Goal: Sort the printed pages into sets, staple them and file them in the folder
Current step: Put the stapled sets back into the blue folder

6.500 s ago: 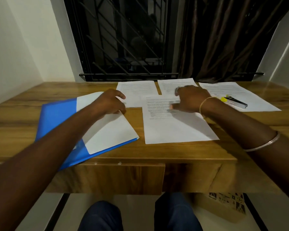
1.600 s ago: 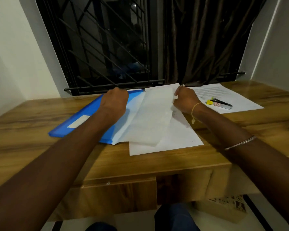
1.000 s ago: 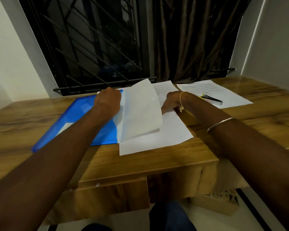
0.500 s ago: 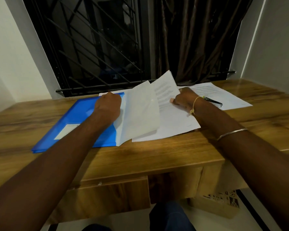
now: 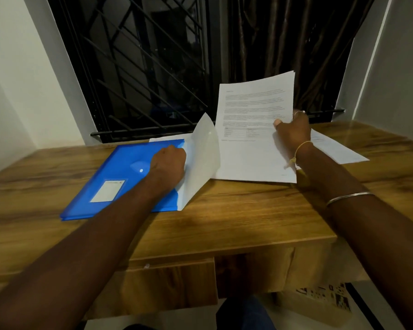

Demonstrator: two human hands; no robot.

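**Step in hand:** filing. The folder (image 5: 119, 184) lies flat on the desk (image 5: 224, 222), blue, label side up. Its clear flap (image 5: 204, 148) stands raised at the folder's R edge.

- **L hand** (image 5: 168, 160): at the flap's root, fingers curled round it, holding the mouth open. Fingertips are hidden behind the knuckles.
- **R hand** (image 5: 292, 132): R of the folder, thumb on front, fingers behind, pinching the R margin of the page set (image 5: 250, 144).
- **Page set:** tilted up, lower edge at desk level, just beside the flap, not yet inside. Staple: cannot tell, corner too small to read.
- **Loose sheets** (image 5: 336, 148): lie farther R of the folder, past the R hand; prob. not yet filed.

**Next move, in my judgement:** swing the set L & down, feed its L edge under the flap into the folder mouth. Needs the flap wide and the pages squared.

**Risk:** thin sheets may buckle or fan against the flap.
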